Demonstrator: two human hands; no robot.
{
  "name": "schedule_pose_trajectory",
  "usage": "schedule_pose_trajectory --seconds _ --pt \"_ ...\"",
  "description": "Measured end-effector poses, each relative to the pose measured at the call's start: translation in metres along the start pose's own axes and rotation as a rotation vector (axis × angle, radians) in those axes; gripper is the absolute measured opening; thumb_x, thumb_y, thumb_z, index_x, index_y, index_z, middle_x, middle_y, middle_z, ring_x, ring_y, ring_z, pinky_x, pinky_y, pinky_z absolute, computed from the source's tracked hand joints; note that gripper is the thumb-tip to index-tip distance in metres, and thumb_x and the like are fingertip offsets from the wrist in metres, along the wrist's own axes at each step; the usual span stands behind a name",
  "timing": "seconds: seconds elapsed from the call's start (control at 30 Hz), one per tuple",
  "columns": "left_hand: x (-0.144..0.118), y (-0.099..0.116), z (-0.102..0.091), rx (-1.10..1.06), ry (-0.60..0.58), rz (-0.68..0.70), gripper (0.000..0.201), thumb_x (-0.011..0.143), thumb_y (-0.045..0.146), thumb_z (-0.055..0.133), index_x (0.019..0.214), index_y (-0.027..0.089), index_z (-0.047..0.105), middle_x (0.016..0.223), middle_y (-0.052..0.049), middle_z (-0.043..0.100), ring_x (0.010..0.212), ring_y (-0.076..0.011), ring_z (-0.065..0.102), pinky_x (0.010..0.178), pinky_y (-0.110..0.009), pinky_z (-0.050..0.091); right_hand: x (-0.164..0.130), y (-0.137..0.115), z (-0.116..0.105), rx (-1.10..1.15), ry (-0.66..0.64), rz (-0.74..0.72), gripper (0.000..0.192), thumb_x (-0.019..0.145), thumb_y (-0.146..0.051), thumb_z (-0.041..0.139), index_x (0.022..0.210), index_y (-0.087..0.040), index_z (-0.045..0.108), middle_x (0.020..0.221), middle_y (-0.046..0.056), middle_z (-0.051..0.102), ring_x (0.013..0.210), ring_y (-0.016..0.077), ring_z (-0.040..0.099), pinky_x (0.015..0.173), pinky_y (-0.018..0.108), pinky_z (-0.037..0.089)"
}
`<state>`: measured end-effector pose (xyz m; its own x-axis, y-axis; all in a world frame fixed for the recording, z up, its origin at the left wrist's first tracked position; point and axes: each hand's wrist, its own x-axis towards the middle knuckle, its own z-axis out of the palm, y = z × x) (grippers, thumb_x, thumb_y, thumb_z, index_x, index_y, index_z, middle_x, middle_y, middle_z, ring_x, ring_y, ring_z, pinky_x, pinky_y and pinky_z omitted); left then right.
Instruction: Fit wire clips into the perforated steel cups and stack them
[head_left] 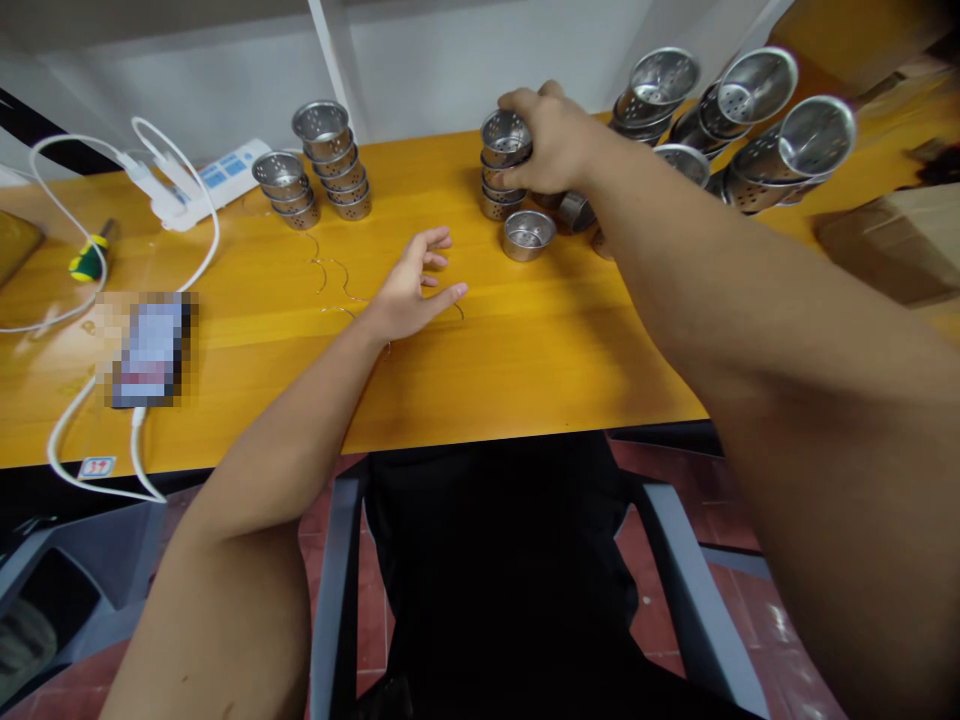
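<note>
My right hand [553, 140] reaches to the back of the table and is closed around the right side of a short stack of perforated metal cups [504, 150]. Its fingers touch the top cup's rim and a lower part of the stack. Just in front stands a single shallow perforated metal cup [529, 236], upright. Other cups behind my right wrist are partly hidden. My left hand [414, 288] hovers over or rests on the table, fingers apart, holding nothing. Several thin curved wire pieces [341, 275] lie beside it.
At the back left are two more cup stacks [341, 165]. Taller stacks [795, 150] lean at the right, near a cardboard box [900, 240]. On the left lie a power strip [217, 185], white cables, a phone [150, 350] and a green-and-yellow screwdriver [90, 258].
</note>
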<state>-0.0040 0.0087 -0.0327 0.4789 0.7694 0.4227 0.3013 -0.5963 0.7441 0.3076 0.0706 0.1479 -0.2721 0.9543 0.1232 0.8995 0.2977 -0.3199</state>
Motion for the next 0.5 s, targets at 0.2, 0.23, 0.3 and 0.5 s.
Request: schedule_pose_trajectory --seconds 0.2,0.23,0.3,0.5 --pt "0.000 0.004 0.001 -0.024 0.002 -0.019 0.093 0.111 0.062 0.096 0.189 0.035 0.052 0.188 -0.020 0.067 0.158 -0.0386 0.077 0.128 -0.059 0.073 -0.001 0.012 0.005 0.101 0.003 -0.023 0.135 0.106 -0.077 0.104 0.203 -0.013 0.037 0.203 0.029 0.040 0.178 0.0344 0.063 0.156 0.046 0.039" --pt "0.000 0.006 0.002 -0.032 0.004 -0.023 0.093 0.111 0.062 0.096 0.189 0.035 0.052 0.188 -0.020 0.067 0.158 -0.0386 0.077 0.129 -0.060 0.072 0.000 0.014 0.005 0.109 0.009 -0.034 0.141 0.102 -0.088 0.102 0.202 -0.012 0.039 0.201 0.030 0.041 0.177 0.0360 0.063 0.156 0.046 0.039" --pt "0.000 0.010 0.002 -0.042 0.006 -0.031 0.092 0.111 0.061 0.096 0.188 0.034 0.053 0.187 -0.020 0.068 0.156 -0.0381 0.078 0.128 -0.060 0.072 0.003 0.017 0.007 0.107 0.018 -0.063 0.144 0.097 -0.100 0.098 0.199 -0.012 0.047 0.198 0.030 0.044 0.176 0.0375 0.062 0.157 0.046 0.038" --pt "0.000 0.018 0.001 -0.015 0.026 -0.034 0.089 0.109 0.054 0.096 0.186 0.032 0.057 0.184 -0.020 0.072 0.150 -0.0350 0.080 0.116 -0.050 0.075 -0.003 0.006 0.006 0.042 0.046 -0.056 0.096 0.113 -0.045 0.107 0.191 -0.010 0.062 0.194 0.029 0.051 0.180 0.0332 0.060 0.161 0.046 0.039"
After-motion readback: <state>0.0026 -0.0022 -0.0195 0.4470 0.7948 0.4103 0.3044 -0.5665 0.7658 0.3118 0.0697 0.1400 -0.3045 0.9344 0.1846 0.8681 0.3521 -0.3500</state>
